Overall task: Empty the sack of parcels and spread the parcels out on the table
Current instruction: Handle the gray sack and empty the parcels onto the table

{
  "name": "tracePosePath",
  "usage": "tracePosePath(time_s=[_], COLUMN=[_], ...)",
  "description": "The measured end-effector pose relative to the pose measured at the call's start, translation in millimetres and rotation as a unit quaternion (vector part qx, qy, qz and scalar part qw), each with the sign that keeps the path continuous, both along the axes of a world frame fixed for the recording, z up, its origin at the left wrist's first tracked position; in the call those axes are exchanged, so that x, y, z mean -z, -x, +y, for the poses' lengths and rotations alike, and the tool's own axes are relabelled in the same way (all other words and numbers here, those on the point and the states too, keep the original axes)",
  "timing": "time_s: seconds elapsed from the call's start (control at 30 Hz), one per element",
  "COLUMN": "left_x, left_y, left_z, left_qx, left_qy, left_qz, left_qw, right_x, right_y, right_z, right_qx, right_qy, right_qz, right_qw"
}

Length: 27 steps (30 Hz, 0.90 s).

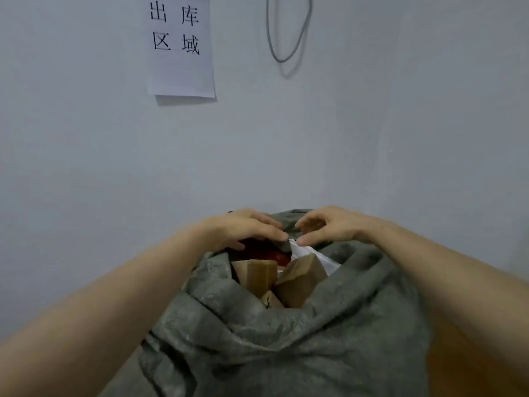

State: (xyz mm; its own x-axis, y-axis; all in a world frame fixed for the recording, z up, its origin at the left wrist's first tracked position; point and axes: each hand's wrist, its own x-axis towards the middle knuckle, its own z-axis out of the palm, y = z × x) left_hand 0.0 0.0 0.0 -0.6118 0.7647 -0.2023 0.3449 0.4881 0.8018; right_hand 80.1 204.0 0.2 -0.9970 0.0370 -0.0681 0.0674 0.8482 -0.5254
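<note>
Closest to the camera, between the wearer's two bare forearms, I am looking at the grey-green sack (286, 339) standing upright, its cloth slumping in heavy folds; its mouth is gaping open towards me. Two brown cardboard parcels (256, 275) are leaning against each other at the front of the opening; a white plastic parcel (307, 252) is poking up behind the right-hand one; a red item (272, 253) is showing deeper in, and I am not able to tell what it is. At the far rim the left hand (243, 227) is curling its fingers over the edge and pinching a fold of cloth; the right hand (335, 224) is just beside it, thumb and forefinger pinching the same rim. Beyond them a pale wall (86, 138) is filling the view; a paper notice (180, 73) bearing four printed characters is hanging on it; a grey cable loop (279, 59) is dangling to its right.
</note>
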Motion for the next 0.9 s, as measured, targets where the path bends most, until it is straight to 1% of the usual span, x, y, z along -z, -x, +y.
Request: tracePosePath(time_s=[0.07,0.13,0.2,0.33,0.4,0.43,0.47,0.5,0.57,0.63,0.67,0.7,0.73,0.77,0.8,0.87,0.9], left_x=[4,13,20,33,44,48,53,59,66,64,59,52,46,40,36,35,38], left_y=[-11,-24,-32,-45,-49,-50,-49,-45,-38,-33,-30,-28,-25,-23,-21,-25,-31], left_z=[0,0,2,10,11,10,9,9,7,4,2,0,-1,-2,-3,-5,-6], left_qx=[0.097,0.186,0.238,0.268,0.263,0.257,0.251,0.245,0.232,0.202,0.181,0.157,0.134,0.105,0.070,-0.003,-0.008], left_qy=[0.103,0.203,0.276,0.372,0.397,0.394,0.379,0.347,0.259,0.177,0.140,0.105,0.069,0.039,0.012,-0.079,-0.117], left_qz=[0.033,0.033,0.055,0.122,0.180,0.197,0.202,0.194,0.187,0.201,0.194,0.179,0.183,0.217,0.277,0.393,0.436], left_qw=[0.989,0.961,0.930,0.880,0.861,0.860,0.868,0.884,0.919,0.942,0.954,0.966,0.971,0.970,0.958,0.916,0.892], right_x=[7,16,21,24,28,30,32,33,37,33,28,20,13,5,-3,-15,-19], right_y=[-7,-16,-20,-28,-32,-34,-36,-38,-38,-37,-37,-37,-37,-38,-38,-37,-36], right_z=[-7,-14,-19,-31,-35,-36,-37,-38,-38,-33,-29,-25,-20,-15,-11,-3,0], right_qx=[-0.041,-0.069,-0.087,-0.092,-0.096,-0.097,-0.096,-0.094,-0.096,-0.101,-0.102,-0.091,-0.072,-0.049,-0.026,0.019,0.042], right_qy=[-0.045,-0.085,-0.138,-0.171,-0.186,-0.194,-0.200,-0.201,-0.183,-0.155,-0.145,-0.128,-0.099,-0.072,-0.063,-0.082,-0.091], right_qz=[-0.076,-0.155,-0.197,-0.260,-0.290,-0.304,-0.318,-0.327,-0.318,-0.264,-0.235,-0.205,-0.171,-0.134,-0.095,-0.011,0.032], right_qw=[0.995,0.982,0.967,0.946,0.934,0.927,0.922,0.919,0.925,0.947,0.956,0.966,0.978,0.987,0.993,0.996,0.994])
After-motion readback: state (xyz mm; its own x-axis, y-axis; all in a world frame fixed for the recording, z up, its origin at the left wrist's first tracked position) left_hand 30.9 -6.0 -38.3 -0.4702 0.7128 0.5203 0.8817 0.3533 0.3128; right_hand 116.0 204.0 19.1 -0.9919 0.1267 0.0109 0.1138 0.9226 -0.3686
